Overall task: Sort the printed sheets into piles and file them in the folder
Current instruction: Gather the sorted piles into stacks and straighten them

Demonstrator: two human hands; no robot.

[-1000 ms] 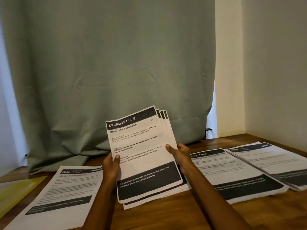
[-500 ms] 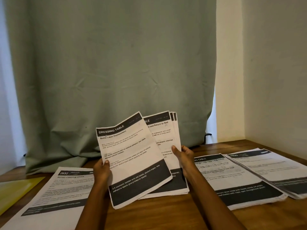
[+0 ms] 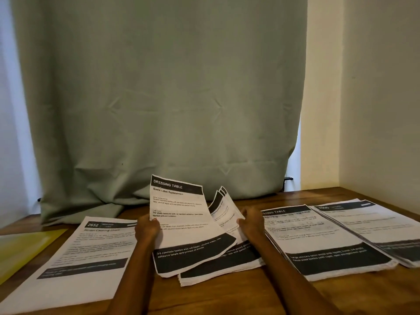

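Note:
My left hand [image 3: 147,228] pinches the left edge of a single sheet headed "DRESSING TABLE" [image 3: 181,221], held up and tilted over the middle of the table. My right hand [image 3: 251,221] grips the remaining stack of sheets [image 3: 221,267], whose top edges curl upward; its lower end rests on the wood. A pile headed "2652" [image 3: 79,258] lies at the left. Two more piles lie at the right: a "DRESSING TABLE" pile [image 3: 318,242] and a further one [image 3: 375,226]. The yellow folder [image 3: 20,248] lies at the far left.
The wooden table [image 3: 227,298] runs to a grey-green curtain [image 3: 159,98] at the back and a cream wall [image 3: 375,98] at the right. Bare wood shows along the front edge, between the piles.
My left hand has pulled the top sheet away from the stack, leftward and apart. The stack in my right hand has dropped lower onto the table and its top now bends.

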